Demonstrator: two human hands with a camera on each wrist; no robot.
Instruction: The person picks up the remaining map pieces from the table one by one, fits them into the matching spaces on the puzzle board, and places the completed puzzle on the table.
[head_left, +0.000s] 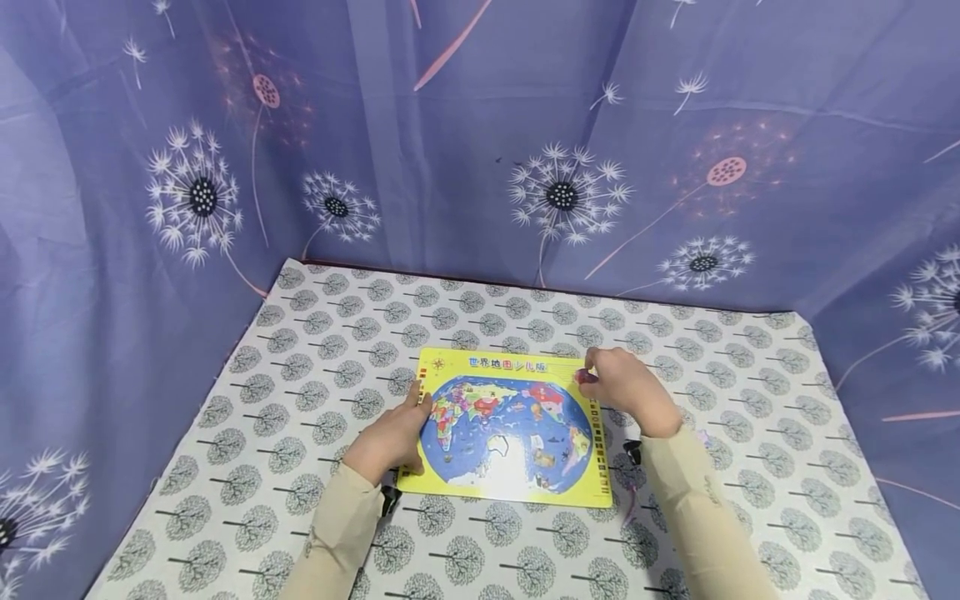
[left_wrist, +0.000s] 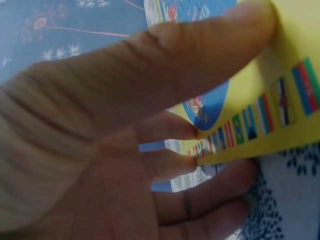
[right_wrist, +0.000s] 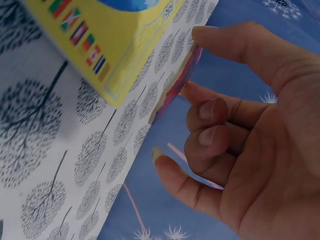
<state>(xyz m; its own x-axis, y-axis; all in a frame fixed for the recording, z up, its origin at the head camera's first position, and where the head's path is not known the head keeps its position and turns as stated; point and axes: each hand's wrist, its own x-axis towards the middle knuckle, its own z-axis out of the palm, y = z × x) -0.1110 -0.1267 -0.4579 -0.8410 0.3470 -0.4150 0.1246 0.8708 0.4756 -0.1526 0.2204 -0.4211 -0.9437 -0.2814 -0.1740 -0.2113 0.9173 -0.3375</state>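
Note:
A yellow-bordered world map puzzle board (head_left: pixel 517 496) lies on the table, with rows of small flags along its sides. One pale, outlined gap (head_left: pixel 497 446) shows in its blue sea. My left hand (head_left: pixel 388 437) rests at the board's left edge, thumb (left_wrist: pixel 200 55) over the yellow border and fingers spread along the side. Above the top right corner, my right hand (head_left: pixel 630 387) pinches a thin red-and-purple puzzle piece (right_wrist: pixel 179 82) between thumb and fingertips. Its pale cut edge faces the right wrist camera, and the fingers partly cover it in the head view.
A white tablecloth (head_left: pixel 322 425) with grey tree prints covers the table. Small pinkish items (head_left: pixel 703 437) lie near my right forearm, partly behind the sleeve. Blue-purple curtains (head_left: pixel 450 167) with dandelion prints hang along the table's back and sides.

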